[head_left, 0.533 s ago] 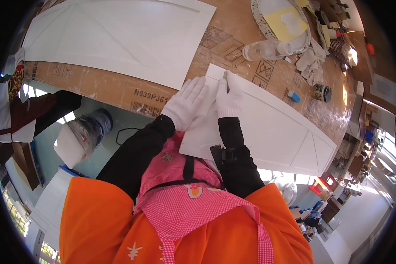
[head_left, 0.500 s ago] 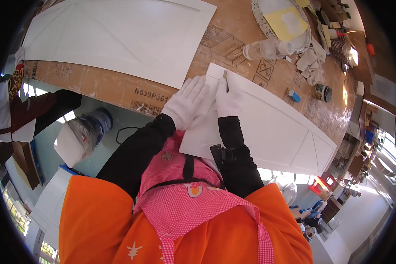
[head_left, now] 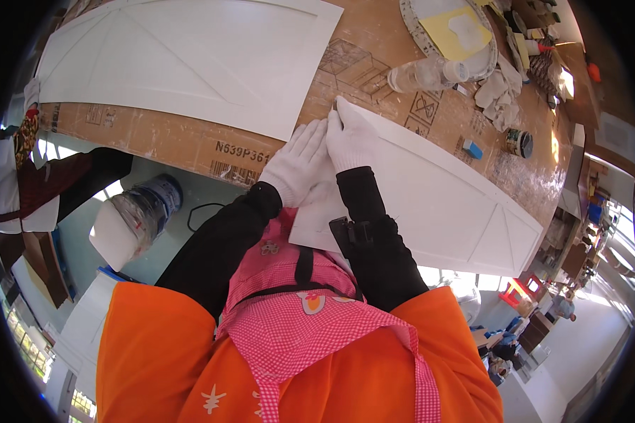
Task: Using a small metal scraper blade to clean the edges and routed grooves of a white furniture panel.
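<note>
A white panel (head_left: 430, 190) with raised strips, some slanting, lies on the cardboard-covered table and reaches over its front edge towards me. My left hand (head_left: 296, 161), in a white knitted glove, rests flat along the panel's left end with its fingers stretched out. At the panel's far left corner is my gloved right hand (head_left: 351, 135), fingers closed. A sliver of something dark shows at its fingertips; the glove hides most of it, so its kind is unclear.
A second white panel (head_left: 190, 56) lies to the left. Farther back are a clear plastic bottle (head_left: 423, 75), a round lid (head_left: 487, 62) with yellow sheet, crumpled gloves (head_left: 499, 95), a blue block (head_left: 472, 149) and a jar (head_left: 519, 143). Another person's arm (head_left: 32, 95) shows far left.
My right hand has slid left and away from me to the panel's far corner, closer to my left hand. The small thing at its fingertips shows less now. My left hand stays put.
</note>
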A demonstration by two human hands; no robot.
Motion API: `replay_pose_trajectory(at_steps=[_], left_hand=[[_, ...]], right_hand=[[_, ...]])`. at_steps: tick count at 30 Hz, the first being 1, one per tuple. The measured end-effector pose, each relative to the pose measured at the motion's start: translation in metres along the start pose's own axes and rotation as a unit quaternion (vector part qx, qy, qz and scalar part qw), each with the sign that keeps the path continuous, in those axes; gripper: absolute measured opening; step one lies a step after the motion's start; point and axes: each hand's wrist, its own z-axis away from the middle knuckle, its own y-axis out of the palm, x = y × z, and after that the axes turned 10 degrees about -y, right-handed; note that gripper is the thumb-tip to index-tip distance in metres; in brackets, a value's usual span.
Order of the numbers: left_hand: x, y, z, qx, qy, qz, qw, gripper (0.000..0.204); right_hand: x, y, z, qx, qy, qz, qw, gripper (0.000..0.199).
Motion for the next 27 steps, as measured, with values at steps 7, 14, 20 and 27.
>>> replay_pose_trajectory(at_steps=[7,14,20,27], left_hand=[[-0.003,-0.002,0.000,-0.016,0.006,0.023,1.000,0.091],[0.002,0.000,0.003,-0.012,0.005,0.005,1.000,0.096],[0.006,-0.001,0.008,-0.025,-0.001,0.021,0.999,0.095],[0.000,0.002,0.002,-0.018,0.010,0.015,1.000,0.094]], right_hand=[[-0.060,-0.025,-0.002,-0.093,0.059,-0.003,0.994,0.041],[0.003,-0.009,-0.015,0.039,0.019,0.019,0.999,0.044],[-0.070,-0.066,0.007,-0.078,0.189,-0.035,0.978,0.042],[-0.121,-0.097,0.022,-0.088,0.039,0.042,0.994,0.039]])
